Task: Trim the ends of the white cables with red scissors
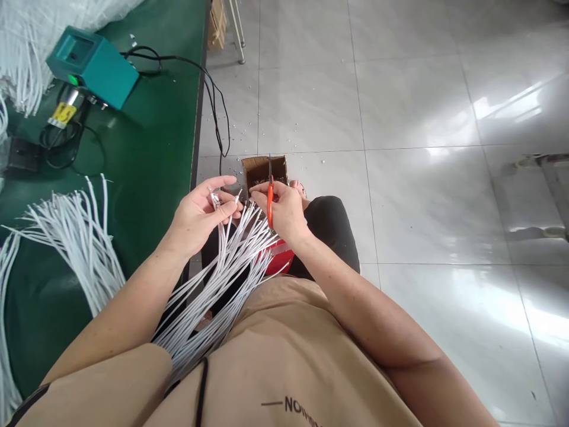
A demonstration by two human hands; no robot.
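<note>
My left hand (202,207) is closed on the ends of a few white cables, with one stripped tip pinched between thumb and finger. The rest of the white cable bundle (213,273) runs down across my lap toward the table side. Red-handled scissors (270,204) lie in my right hand (287,213), their dark narrow blades pointing away from me. The fingertips of this hand are close to the cable ends, and I cannot tell whether they touch one. Beyond both hands, an open cardboard box (265,169) on the floor holds small scraps.
On the left, a green table (155,136) carries a second white cable bundle (80,237), a teal device (93,65) and a yellow-labelled tool (64,112). A black cord (213,95) hangs over its edge. Small bits lie scattered on the tiled floor (413,196).
</note>
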